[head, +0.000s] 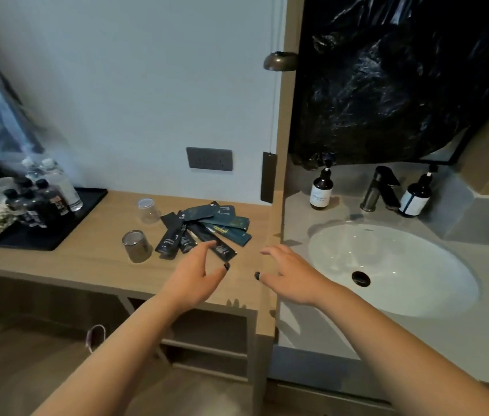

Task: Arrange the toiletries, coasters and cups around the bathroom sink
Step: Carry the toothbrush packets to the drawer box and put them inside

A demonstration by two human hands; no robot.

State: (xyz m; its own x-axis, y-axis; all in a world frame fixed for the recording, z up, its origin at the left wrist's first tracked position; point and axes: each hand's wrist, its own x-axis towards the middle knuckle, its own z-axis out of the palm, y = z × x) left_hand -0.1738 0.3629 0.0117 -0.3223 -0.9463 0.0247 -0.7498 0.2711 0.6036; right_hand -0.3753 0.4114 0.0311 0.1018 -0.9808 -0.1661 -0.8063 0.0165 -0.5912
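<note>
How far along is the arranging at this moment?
Early. Looks done: two pump bottles flank the faucet. In hand: nothing; the left hand and right hand reach, open, toward the heaped sachets. Left: sachets and both glass cups sit on the wooden counter; no coasters seen.

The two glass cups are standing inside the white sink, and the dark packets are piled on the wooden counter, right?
Not quite. The head view shows both glass cups on the wooden counter, just left of the dark packets, not in the white sink. The packets are piled on the counter, as you said.
</note>
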